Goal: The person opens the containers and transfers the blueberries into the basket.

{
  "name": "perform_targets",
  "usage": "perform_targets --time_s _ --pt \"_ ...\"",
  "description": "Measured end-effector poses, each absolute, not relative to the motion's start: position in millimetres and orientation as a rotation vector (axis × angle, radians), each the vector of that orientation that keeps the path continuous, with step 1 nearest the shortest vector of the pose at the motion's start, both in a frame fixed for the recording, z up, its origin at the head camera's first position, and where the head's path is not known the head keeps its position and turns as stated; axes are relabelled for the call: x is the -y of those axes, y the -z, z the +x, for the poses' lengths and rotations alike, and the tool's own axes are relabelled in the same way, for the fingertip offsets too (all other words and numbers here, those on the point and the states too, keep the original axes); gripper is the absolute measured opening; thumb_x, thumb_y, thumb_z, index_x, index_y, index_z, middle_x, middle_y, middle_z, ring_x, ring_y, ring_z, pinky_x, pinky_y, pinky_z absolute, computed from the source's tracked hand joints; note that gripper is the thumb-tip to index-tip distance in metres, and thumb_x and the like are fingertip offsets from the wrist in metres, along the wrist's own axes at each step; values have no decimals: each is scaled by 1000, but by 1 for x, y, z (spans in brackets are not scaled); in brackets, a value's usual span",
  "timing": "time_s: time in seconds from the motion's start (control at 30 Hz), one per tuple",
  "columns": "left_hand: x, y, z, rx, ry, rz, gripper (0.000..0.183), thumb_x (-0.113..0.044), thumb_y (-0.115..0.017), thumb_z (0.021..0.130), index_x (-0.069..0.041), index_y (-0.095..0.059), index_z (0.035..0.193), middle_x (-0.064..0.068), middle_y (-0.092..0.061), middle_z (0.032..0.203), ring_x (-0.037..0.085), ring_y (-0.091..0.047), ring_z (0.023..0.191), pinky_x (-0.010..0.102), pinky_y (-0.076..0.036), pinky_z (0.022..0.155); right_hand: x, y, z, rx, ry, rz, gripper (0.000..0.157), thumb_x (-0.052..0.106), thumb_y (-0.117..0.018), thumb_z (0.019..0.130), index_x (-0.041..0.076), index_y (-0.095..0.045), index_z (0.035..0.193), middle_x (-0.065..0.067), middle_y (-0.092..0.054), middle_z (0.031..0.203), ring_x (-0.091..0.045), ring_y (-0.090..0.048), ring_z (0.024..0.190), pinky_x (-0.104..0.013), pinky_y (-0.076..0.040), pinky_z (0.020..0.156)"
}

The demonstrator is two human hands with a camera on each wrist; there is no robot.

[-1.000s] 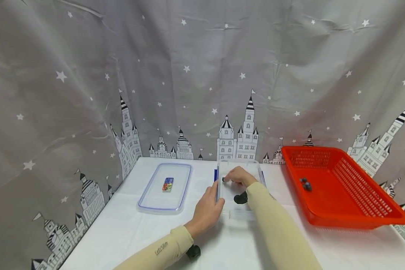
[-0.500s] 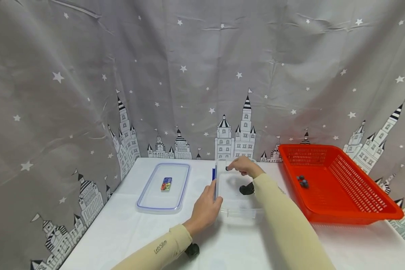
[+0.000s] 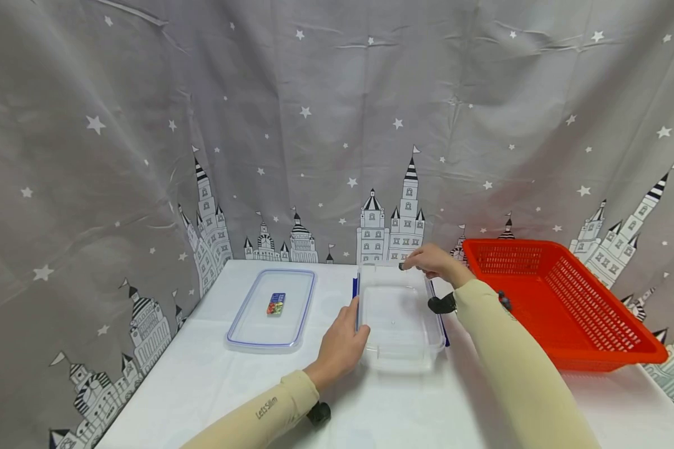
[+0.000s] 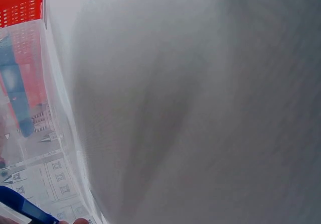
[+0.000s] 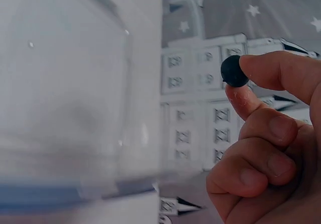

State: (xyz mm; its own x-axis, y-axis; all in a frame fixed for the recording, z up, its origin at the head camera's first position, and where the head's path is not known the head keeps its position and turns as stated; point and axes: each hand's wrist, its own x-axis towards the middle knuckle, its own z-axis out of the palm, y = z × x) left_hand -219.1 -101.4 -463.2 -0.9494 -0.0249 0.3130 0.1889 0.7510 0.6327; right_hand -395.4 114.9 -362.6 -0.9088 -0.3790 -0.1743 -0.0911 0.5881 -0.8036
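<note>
My right hand [image 3: 435,262] pinches one blueberry [image 5: 233,72] between thumb and index finger, the other fingers curled into the palm. It hangs over the far right corner of a clear plastic food container [image 3: 399,353]. At the container's left side, my left hand [image 3: 339,343] grips the wall, thumb toward me. In the left wrist view, its fingertips [image 4: 80,221] show at the bottom edge beside a blue locking clip [image 4: 25,206]. A small droplet shows on the container's floor. Several more blueberries [image 3: 504,300] lie in the red basket [image 3: 584,355], partly hidden by the right sleeve.
A clear lid [image 3: 249,327] with a blue seal and a colourful label lies on the white table [image 3: 202,386], left of the container. The red basket stands at the right. A grey castle-print curtain [image 3: 314,93] hangs behind the table.
My right hand has lifted the blueberry from inside the container and carried it up and right, to the far rim. My left hand stays on the container's left side.
</note>
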Motion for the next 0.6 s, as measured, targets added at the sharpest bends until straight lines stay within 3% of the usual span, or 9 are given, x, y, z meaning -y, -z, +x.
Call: perform_targets --time_s 0.23,0.6 --pt "101 462 -218 2656 1010 -127 65 -27 -46 97 -2 -34 156 14 -57 136 27 -60 114 47 -49 98 -147 344 -393 -2520 1183 -434 36 19 -67 91 -5 -69 118 7 -33 56 -9 -30 50 -22 -32 51" --pt "102 460 -217 2663 1021 -137 66 -28 -45 97 -3 -32 157 14 -56 137 25 -59 113 46 -49 99 -201 328 -391 -2544 1115 -421 33 21 -64 96 -8 -66 110 3 -39 64 -14 -35 56 -26 -35 54"
